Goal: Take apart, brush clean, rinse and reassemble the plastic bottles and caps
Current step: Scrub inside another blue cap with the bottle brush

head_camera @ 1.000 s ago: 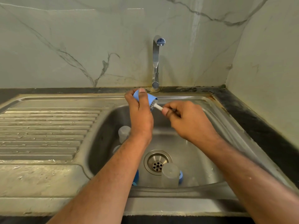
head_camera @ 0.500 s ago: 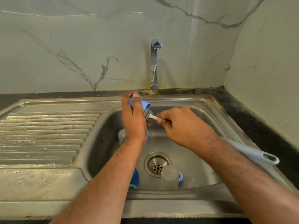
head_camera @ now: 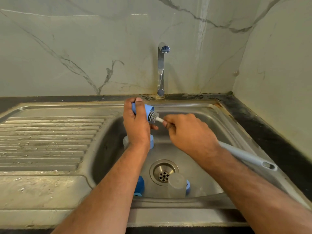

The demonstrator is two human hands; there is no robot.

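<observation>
holding a blue cap (head_camera: 146,110) in the left hand (head_camera: 135,125), right hand (head_camera: 189,132) grips the brush (head_camera: 152,116) at its mouth.

The light-blue plastic cap (head_camera: 146,110) gripped in the left hand (head_camera: 135,128) looks smooth and matt. Against its open mouth sits the grey bristled head of a bottle brush (head_camera: 153,117), rough in texture, on a white plastic stem; its pale grey plastic handle (head_camera: 248,156) behind the right hand (head_camera: 190,134) has a soft sheen. Below both hands, the brushed stainless-steel sink (head_camera: 199,159) is dull, streaked and water-marked, with a shinier metal drain strainer (head_camera: 163,173). A frosted translucent plastic bottle (head_camera: 176,185) stands beneath the right forearm. Beyond the left hand, the polished chrome tap (head_camera: 161,68) gleams against glossy veined marble-look wall tiles (head_camera: 84,48).
</observation>
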